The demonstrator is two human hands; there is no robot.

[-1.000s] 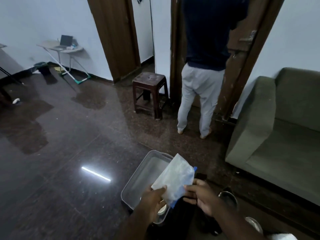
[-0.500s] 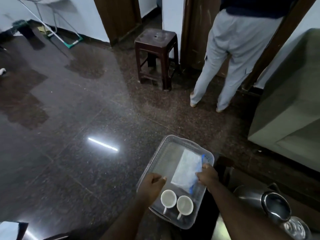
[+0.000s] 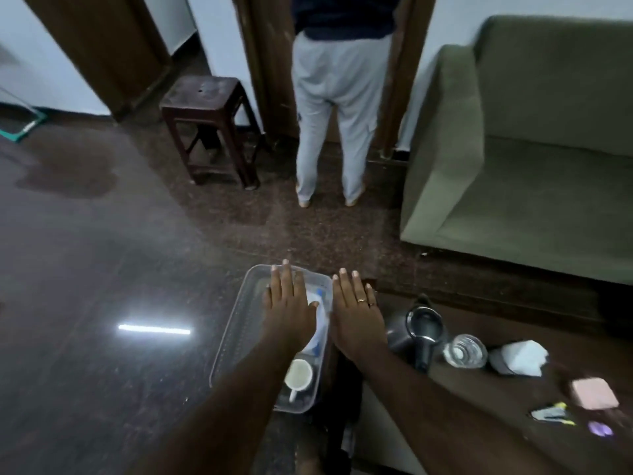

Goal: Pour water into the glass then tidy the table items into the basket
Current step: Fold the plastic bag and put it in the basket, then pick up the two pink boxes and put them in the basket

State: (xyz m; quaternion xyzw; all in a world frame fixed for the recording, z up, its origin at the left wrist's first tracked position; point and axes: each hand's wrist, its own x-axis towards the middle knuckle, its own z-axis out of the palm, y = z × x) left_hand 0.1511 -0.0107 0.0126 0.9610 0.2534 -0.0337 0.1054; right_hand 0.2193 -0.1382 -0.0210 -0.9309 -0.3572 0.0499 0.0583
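Observation:
A clear plastic basket [image 3: 236, 323] sits low at the table's left end. Inside it lie a white pouch with a blue edge [image 3: 317, 303] and a white cup [image 3: 298, 373]. My left hand [image 3: 286, 303] is spread flat, palm down, above the basket and holds nothing. My right hand [image 3: 356, 308], wearing rings, is spread flat beside it over the basket's right rim, also holding nothing. A steel kettle [image 3: 416, 329] and a clear glass [image 3: 465, 351] stand on the dark table [image 3: 479, 406] to the right.
On the table further right lie a crumpled white tissue [image 3: 520, 358], a pink block [image 3: 594, 392] and small wrappers [image 3: 551, 414]. A person stands in the doorway [image 3: 337, 114] ahead, beside a brown stool [image 3: 209, 128]. A green sofa [image 3: 527, 166] fills the right side.
Both hands held the pouch above the basket, laid it inside, then let go. Now both are flat and open over the basket. The view swung right, showing more of the table.

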